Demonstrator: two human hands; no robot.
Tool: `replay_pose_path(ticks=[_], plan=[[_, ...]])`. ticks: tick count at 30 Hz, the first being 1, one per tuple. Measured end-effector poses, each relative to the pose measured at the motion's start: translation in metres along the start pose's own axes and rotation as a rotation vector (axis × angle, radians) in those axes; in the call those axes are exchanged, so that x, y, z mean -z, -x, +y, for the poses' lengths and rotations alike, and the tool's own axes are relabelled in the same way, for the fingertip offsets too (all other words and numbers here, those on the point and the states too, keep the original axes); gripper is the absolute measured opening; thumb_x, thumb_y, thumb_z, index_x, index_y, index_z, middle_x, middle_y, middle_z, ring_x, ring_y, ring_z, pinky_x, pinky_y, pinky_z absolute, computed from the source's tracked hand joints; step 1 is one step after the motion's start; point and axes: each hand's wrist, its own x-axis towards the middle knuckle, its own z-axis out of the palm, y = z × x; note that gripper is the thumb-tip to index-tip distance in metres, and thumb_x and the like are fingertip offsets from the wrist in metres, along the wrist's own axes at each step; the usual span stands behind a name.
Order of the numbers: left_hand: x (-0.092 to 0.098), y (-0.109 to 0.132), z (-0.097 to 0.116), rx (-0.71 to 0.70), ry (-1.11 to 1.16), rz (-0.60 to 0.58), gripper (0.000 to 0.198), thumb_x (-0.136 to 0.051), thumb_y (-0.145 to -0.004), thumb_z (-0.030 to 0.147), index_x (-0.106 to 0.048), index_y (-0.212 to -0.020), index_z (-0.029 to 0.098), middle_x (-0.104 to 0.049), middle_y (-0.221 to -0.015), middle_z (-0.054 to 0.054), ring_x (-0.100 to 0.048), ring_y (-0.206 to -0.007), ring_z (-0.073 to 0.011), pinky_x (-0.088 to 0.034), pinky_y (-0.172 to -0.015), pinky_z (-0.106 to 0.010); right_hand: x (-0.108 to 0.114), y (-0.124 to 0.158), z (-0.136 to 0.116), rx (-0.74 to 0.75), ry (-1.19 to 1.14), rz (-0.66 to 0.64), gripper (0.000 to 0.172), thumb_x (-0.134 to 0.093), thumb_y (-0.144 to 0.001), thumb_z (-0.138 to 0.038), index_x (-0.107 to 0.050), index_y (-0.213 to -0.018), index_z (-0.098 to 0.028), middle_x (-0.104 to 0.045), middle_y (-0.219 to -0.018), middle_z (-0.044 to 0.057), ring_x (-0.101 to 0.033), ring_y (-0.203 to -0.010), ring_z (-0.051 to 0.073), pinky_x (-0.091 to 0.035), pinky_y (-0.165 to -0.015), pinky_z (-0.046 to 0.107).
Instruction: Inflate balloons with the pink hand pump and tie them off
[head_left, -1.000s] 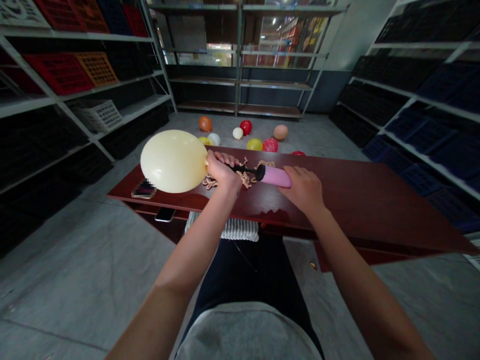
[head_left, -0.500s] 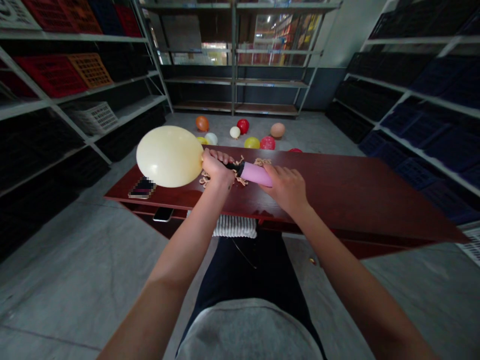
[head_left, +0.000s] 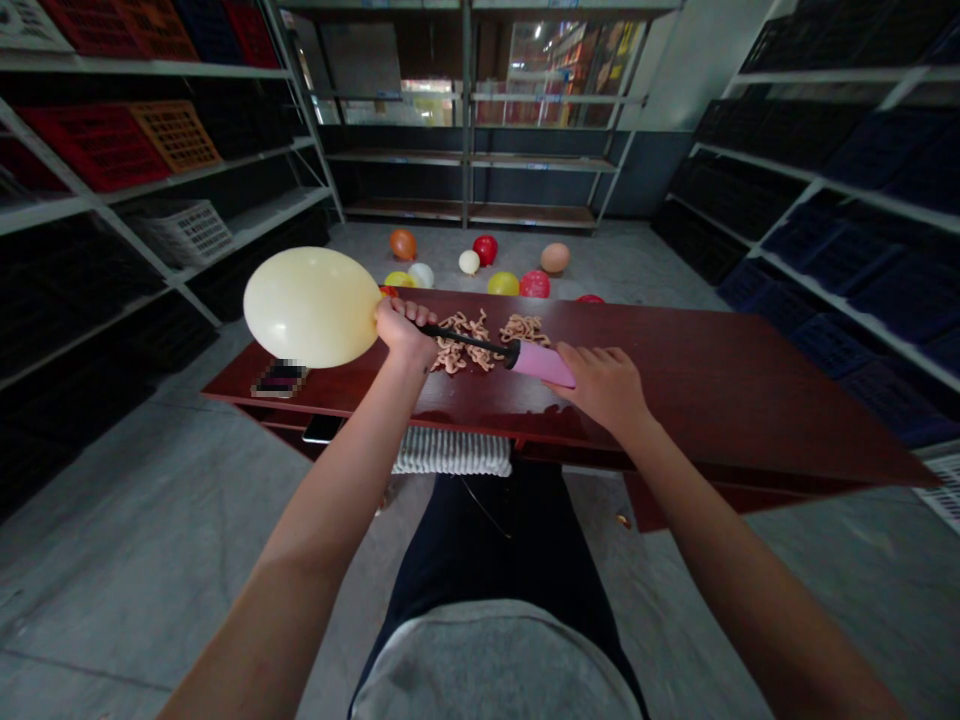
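My left hand is closed around the neck of a pale yellow inflated balloon, holding it on the black nozzle of a hand pump. The balloon hangs over the left end of the dark red table. My right hand grips the pump's pink barrel, pulled away from the left hand so the thin black rod shows between them. A heap of limp tan balloons lies on the table just behind the pump.
Two phones lie at the table's left end, one on a lower ledge. Several inflated balloons sit on the concrete floor beyond the table. Metal shelving with crates lines both sides and the back. A white towel lies under the table edge.
My right hand pushed the pink barrel toward the left hand, then drew it back out, exposing the rod. The balloon and left hand shifted slightly left.
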Motion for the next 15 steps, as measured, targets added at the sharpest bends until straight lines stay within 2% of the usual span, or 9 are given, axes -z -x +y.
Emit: replay_pose_path(ticks=[5, 10, 15], plan=[[-0.001, -0.003, 0.009, -0.010, 0.006, -0.031, 0.035, -0.037, -0.091, 0.013, -0.021, -0.060, 0.020, -0.020, -0.048, 0.007, -0.021, -0.034, -0.0071, -0.023, -0.039, -0.024, 0.000, 0.008, 0.017, -0.024, -0.032, -0.012, 0.050, -0.054, -0.092, -0.052, -0.059, -0.126, -0.016, -0.072, -0.105, 0.013, -0.065, -0.089, 0.027, -0.037, -0.077, 0.035], [-0.008, 0.010, 0.001, -0.124, 0.029, -0.055, 0.037, -0.037, -0.094, 0.014, -0.024, -0.059, 0.020, -0.020, -0.049, 0.007, -0.022, -0.035, -0.0067, -0.024, -0.041, -0.024, -0.002, 0.003, 0.020, -0.120, -0.139, 0.014, 0.047, -0.057, -0.090, -0.050, -0.060, -0.124, -0.017, -0.071, -0.108, 0.011, -0.066, -0.091, 0.026, -0.043, -0.073, 0.032], [-0.017, 0.021, -0.005, -0.174, 0.038, -0.076, 0.041, -0.038, -0.097, 0.016, -0.024, -0.059, 0.020, -0.021, -0.049, 0.006, -0.022, -0.035, -0.0071, -0.025, -0.040, -0.024, 0.005, -0.005, 0.020, -0.114, -0.182, 0.028, 0.045, -0.060, -0.089, -0.048, -0.062, -0.122, -0.017, -0.072, -0.109, 0.012, -0.067, -0.092, 0.027, -0.046, -0.076, 0.034]])
